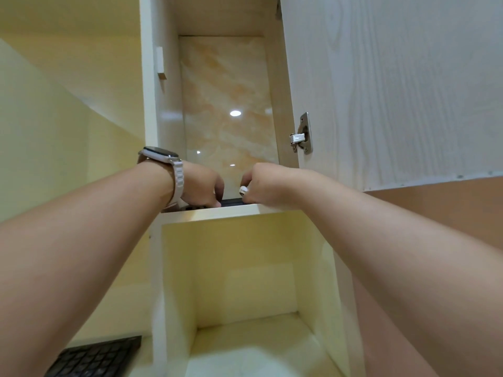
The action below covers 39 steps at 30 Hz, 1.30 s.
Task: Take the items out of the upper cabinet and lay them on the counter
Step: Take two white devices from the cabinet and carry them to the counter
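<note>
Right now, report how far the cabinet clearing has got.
Done: the cabinet door stands open; a black keyboard already lies below, possibly taken out. In hand: left hand and right hand are on a dark flat item at the shelf edge; their grip is hidden. To do: bringing it down to the counter.

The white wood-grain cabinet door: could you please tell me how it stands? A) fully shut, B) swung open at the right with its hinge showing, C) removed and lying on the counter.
B: the white wood-grain cabinet door stands open at the right, its silver metal hinge exposed beside the open compartment.
</note>
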{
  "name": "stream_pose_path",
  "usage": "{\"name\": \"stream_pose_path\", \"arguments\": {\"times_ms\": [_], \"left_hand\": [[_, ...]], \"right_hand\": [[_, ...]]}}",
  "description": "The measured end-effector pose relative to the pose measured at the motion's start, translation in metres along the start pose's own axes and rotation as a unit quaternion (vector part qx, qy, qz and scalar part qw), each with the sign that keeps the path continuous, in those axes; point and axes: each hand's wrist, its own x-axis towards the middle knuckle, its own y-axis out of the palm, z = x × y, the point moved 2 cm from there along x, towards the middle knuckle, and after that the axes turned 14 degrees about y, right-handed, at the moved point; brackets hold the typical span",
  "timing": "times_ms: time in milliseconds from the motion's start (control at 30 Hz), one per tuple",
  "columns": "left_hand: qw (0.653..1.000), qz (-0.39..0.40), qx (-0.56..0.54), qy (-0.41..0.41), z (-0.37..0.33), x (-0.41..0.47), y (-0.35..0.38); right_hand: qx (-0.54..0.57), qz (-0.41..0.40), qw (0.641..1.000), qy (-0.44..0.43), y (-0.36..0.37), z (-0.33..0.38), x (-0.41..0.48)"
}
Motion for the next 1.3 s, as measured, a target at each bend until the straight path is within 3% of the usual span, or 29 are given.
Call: {"name": "stream_pose_path", "arguments": {"times_ms": [167,267,700,967,1300], "left_hand": [[0.993,-0.109,0.040,0.009,-0.005,-0.008,0.000],[0.978,-0.190,0.083,0.008,-0.007,-0.019,-0.001],[0.907,-0.413,0.074,-0.014,-0.025,-0.095,0.012],[0.824,-0.562,-0.054,-0.047,-0.051,-0.132,0.051],[0.774,-0.592,-0.201,-0.098,-0.067,-0.138,0.092]], "right_hand": [[0.072,-0.100,0.992,0.009,0.000,-0.003,-0.004],[0.042,-0.157,0.986,0.019,-0.002,-0.006,-0.016],[0.100,-0.355,0.924,-0.103,0.008,-0.034,-0.097],[0.216,-0.327,0.919,-0.039,0.034,-0.059,-0.115],[0.390,-0.232,0.891,0.017,0.068,-0.064,-0.132]]}}
